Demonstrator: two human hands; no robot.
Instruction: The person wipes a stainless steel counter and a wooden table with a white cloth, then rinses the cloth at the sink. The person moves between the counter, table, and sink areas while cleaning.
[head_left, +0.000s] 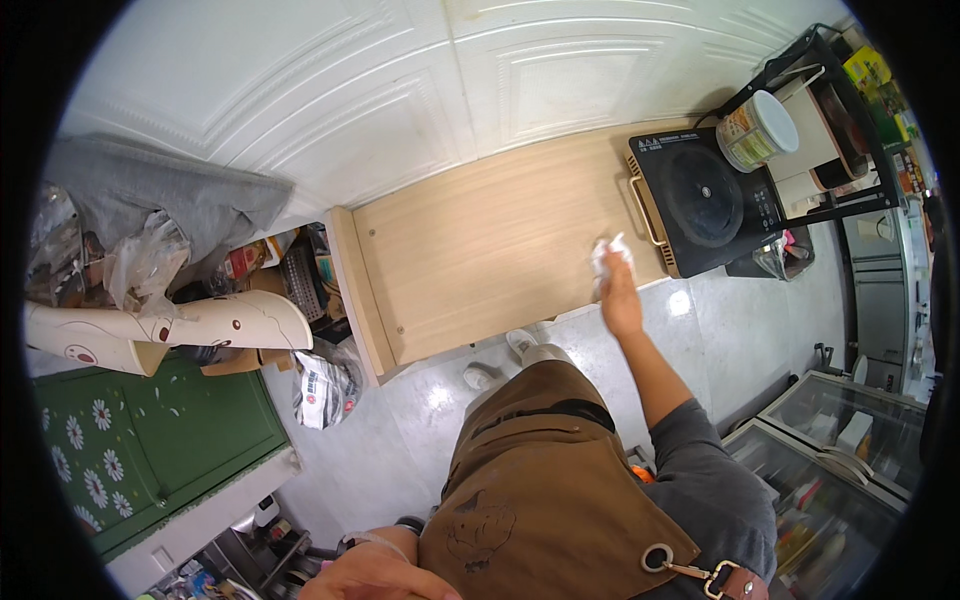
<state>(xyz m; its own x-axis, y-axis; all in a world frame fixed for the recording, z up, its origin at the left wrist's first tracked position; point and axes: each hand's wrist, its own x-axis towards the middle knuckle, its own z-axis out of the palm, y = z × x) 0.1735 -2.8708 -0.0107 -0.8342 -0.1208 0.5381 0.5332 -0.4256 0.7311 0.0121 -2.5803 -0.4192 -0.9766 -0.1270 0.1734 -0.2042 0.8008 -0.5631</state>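
Note:
My right hand (622, 296) presses a crumpled white tissue or cloth (602, 259) onto the light wood tabletop (480, 240), near its front right edge. Slight blur shows on that hand. Just to its right stands a black electric cooktop (701, 199) with a gold side handle. My left hand (379, 574) is at the bottom edge of the view, close to my brown apron (555, 495). Its fingers are partly cut off, so whether it holds anything is hidden.
A lidded plastic tub (757, 131) stands on the cooktop's back corner beside a black rack (885, 157). At left are a raised wooden end panel (361, 292), a white plastic bag (321, 386) and a green cabinet (202, 420). A glass-topped freezer (817, 465) is at lower right.

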